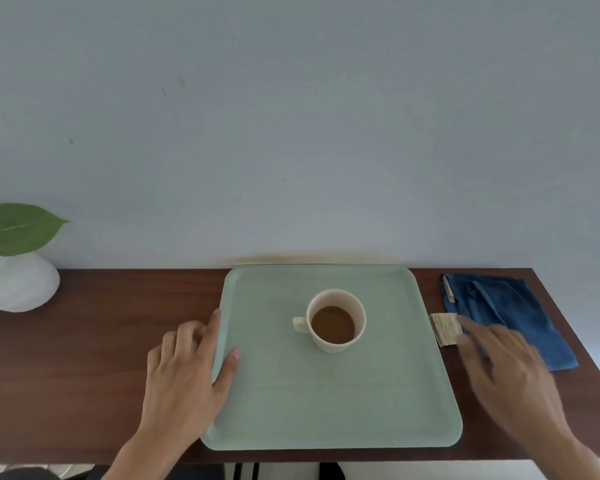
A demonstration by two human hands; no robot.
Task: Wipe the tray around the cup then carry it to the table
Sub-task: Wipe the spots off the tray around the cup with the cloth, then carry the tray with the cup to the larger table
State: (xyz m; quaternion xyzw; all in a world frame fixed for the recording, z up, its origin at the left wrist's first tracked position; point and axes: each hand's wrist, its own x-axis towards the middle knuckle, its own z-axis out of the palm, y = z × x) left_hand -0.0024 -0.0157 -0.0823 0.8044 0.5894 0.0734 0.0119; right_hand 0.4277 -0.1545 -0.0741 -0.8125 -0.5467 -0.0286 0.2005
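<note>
A pale green tray (326, 403) lies on a dark wooden counter against the wall. A cream cup (336, 320) with brown drink stands upright near the tray's middle, handle to the left. My left hand (187, 368) rests at the tray's left edge, thumb on the tray surface, fingers along the rim. My right hand (503, 368) hovers blurred to the right of the tray, fingers spread, holding nothing, over the near corner of a folded blue cloth (499, 306). A small beige folded cloth (445, 329) lies between tray and blue cloth.
The wooden counter (84, 375) ends just right of the blue cloth and at the front edge below the tray. A white round vase (18, 285) with a green leaf stands at the far left. The wall rises right behind the tray.
</note>
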